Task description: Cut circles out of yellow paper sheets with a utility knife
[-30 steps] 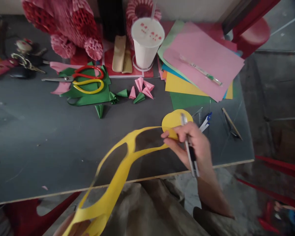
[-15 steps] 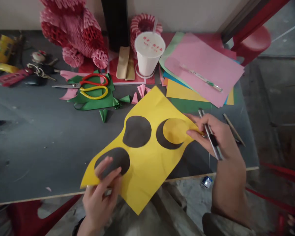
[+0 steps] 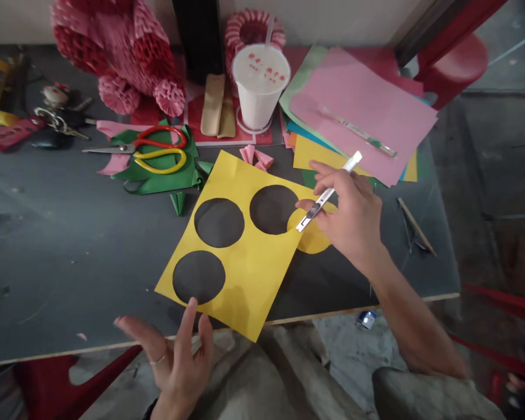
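Observation:
A yellow sheet of paper (image 3: 249,274) with three round holes lies on the dark table, its near corner over the front edge. My left hand (image 3: 177,356) is open, fingers spread, with a fingertip at the sheet's near edge below one hole. In my right hand (image 3: 354,216) is a slim utility knife (image 3: 328,192), held slantwise over the sheet's right side. A yellow paper circle (image 3: 312,236) lies under that hand, partly hidden by it and overlapping the sheet's right edge.
Scissors (image 3: 161,160) rest on green paper pieces at the left. Behind stand a white lidded cup (image 3: 260,87) and a pink folded-paper figure (image 3: 118,58). Pink paper (image 3: 354,99) tops a coloured stack. Keys (image 3: 55,119) lie far left, a thin wooden stick (image 3: 415,227) at right.
The yellow sheet, lifted and bent before, now lies flatter and turned. My left hand has opened away from its edge. My right hand has let go of its corner; the circle now sits further right.

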Motion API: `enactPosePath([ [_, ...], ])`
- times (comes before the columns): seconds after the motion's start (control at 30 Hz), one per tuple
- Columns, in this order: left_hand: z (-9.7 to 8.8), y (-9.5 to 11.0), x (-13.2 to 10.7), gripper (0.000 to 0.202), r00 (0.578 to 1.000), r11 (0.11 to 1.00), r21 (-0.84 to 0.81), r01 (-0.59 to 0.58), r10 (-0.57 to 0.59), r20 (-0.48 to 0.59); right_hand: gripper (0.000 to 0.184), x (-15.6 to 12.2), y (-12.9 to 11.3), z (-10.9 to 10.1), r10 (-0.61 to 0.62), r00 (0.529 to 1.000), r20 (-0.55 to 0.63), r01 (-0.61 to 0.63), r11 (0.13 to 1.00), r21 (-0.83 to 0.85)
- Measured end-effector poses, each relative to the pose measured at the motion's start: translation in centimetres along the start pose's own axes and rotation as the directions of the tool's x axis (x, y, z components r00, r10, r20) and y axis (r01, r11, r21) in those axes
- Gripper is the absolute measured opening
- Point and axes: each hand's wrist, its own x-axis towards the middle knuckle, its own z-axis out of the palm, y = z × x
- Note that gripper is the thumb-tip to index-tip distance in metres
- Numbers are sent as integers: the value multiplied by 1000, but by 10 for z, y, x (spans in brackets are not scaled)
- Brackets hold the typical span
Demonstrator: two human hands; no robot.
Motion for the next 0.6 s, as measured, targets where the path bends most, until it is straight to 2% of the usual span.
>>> enactPosePath([
  [0.07,-4,7,12,92,997,990,121,-71,74,-23,34,-4,-4,0,-2,999,-48,2,1000,13],
  [0.1,-4,11,19,89,992,983,135,-127,127,5,40,-8,-7,-1,-8,998,-59,11,998,57],
  [0.17,1,22,34,83,963,967,68,-247,237,128,49,-18,-16,-2,-29,999,-17,32,979,203],
  [0.23,12,35,47,80,909,943,14,-334,318,271,45,-27,-26,-4,-26,996,86,-4,943,332],
  [0.3,25,48,56,78,883,929,61,-365,324,340,40,-35,-32,-3,5,981,196,-89,901,424],
  [0.4,42,60,61,74,890,934,104,-343,287,356,48,-41,-32,2,-7,951,309,-172,820,547],
  [0.47,47,62,60,69,889,932,110,-345,287,356,49,-43,-29,7,5,921,390,-256,762,595],
  [0.6,49,54,59,63,870,906,126,-403,337,359,30,-41,-31,16,145,821,552,-494,665,559],
])
